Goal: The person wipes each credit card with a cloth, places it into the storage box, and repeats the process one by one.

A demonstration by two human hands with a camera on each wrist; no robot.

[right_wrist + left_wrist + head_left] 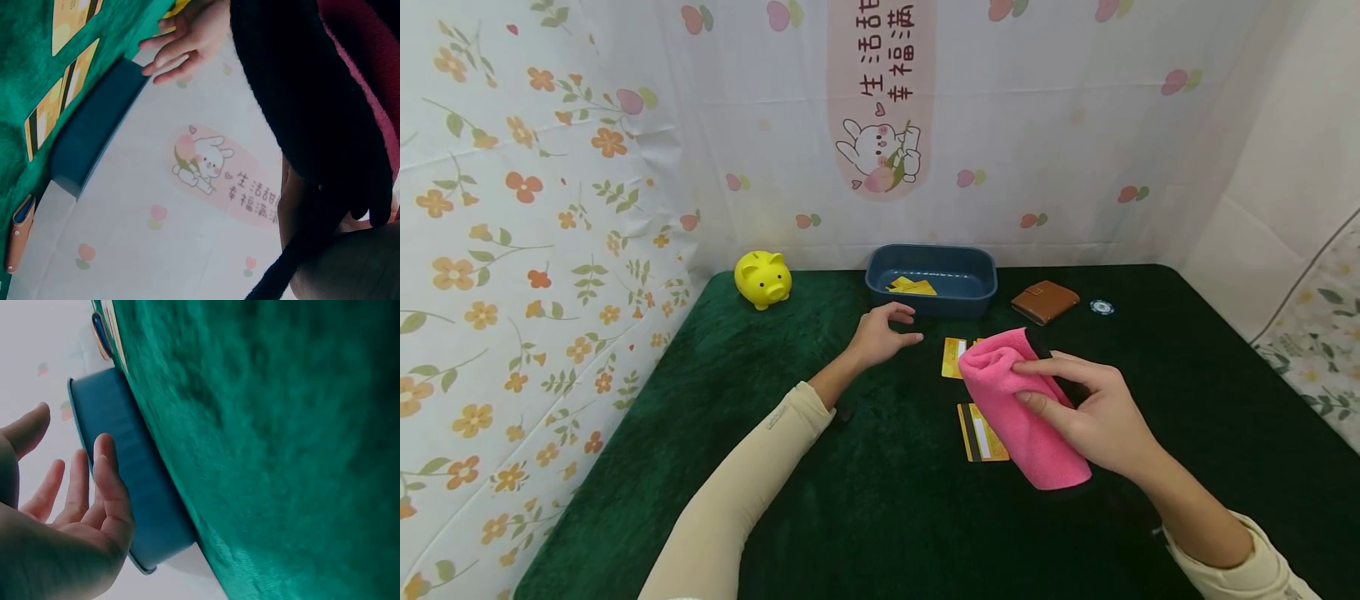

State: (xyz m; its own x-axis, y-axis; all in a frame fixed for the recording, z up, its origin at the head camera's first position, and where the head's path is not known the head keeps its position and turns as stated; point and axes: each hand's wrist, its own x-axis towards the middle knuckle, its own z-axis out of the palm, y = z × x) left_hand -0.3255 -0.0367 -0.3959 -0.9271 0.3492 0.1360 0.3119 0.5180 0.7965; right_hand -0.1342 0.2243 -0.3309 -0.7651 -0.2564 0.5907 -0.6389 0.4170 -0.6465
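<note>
My right hand [1093, 417] pinches a pink-and-black cloth [1030, 425] between thumb and fingers, holding it up over the table. In the right wrist view the cloth's dark fuzzy side [294, 81] faces the camera and hides part of that hand. My left hand [883, 333] hangs in front of the blue tub [951, 302] with its fingers loosely bent and nothing in them; the left wrist view shows the tub's side [137, 469] behind the fingers. Gold bank cards [983, 446] lie on the green cloth beneath the pink cloth, which partly covers them.
Several gold cards [913, 286] lie inside the tub. A yellow piggy bank [763, 279] stands at the back left. To the tub's right are a brown wallet [1047, 302] and a poker chip [1102, 307]. Printed curtains [760, 150] enclose the table's back and sides.
</note>
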